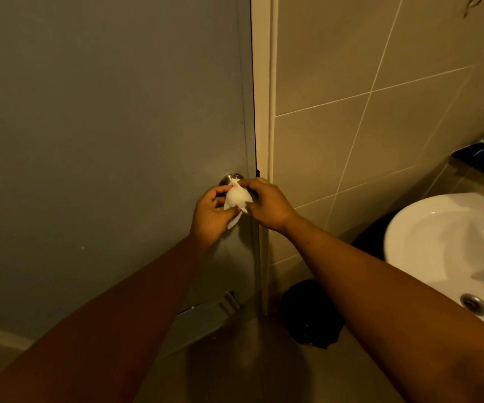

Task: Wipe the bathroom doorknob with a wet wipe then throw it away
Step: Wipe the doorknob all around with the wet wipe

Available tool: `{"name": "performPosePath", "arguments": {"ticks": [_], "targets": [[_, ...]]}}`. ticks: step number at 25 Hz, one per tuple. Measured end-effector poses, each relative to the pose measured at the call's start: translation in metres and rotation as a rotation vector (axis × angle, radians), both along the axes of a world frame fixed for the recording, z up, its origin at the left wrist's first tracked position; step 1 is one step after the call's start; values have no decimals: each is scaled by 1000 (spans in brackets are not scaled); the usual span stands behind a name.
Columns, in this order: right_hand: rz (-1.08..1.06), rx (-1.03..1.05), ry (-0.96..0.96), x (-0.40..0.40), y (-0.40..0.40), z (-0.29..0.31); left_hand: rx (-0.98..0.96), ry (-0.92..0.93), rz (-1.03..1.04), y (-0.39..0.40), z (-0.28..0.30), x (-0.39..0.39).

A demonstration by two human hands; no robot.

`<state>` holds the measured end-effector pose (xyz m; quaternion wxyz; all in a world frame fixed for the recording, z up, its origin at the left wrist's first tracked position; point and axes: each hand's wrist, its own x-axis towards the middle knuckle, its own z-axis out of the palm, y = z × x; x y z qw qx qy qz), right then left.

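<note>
A round silver doorknob sits on the grey door, close to its right edge. A white wet wipe is bunched just below and in front of the knob, hiding the knob's lower part. My left hand holds the wipe from the left and below. My right hand pinches the wipe's top right edge with its fingertips. A strip of the wipe hangs down under my left hand.
A cream door frame runs beside beige wall tiles. A white sink stands at the right. A black bin bag sits on the floor below the frame. A vent grille is low on the door.
</note>
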<state>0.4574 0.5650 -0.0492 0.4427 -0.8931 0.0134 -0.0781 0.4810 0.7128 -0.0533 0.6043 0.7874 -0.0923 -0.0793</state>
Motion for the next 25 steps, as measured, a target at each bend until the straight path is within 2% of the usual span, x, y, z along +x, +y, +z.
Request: {"name": "performPosePath", "arguments": {"ticks": [3,6,8,11,14,16,19,20,22,25], "targets": [[-62,203,70,-3,0,-15,241,-275,-55,-2,3,-3],[-84,284,146,-1,5,-20,431,-366,-89,-1,10,7],[-74,171,118,1,6,-12,424,-304,-65,2,8,8],[-26,-36,4,4,2,1,267,-150,-40,5,2,4],[-45,-148,-55,3,-2,5,314,-92,-60,8,0,5],[-55,-179,-117,0,-2,1,404,-203,-73,14,2,5],[-57,-224,-191,-2,0,-7,598,-579,-65,23,5,9],[-44,-212,-193,-2,0,-8,634,-648,-93,23,6,9],[-25,-126,-180,-2,2,-8,605,-632,-157,19,9,6],[-58,86,-73,-1,0,-5,522,-511,-178,13,11,5]]}}
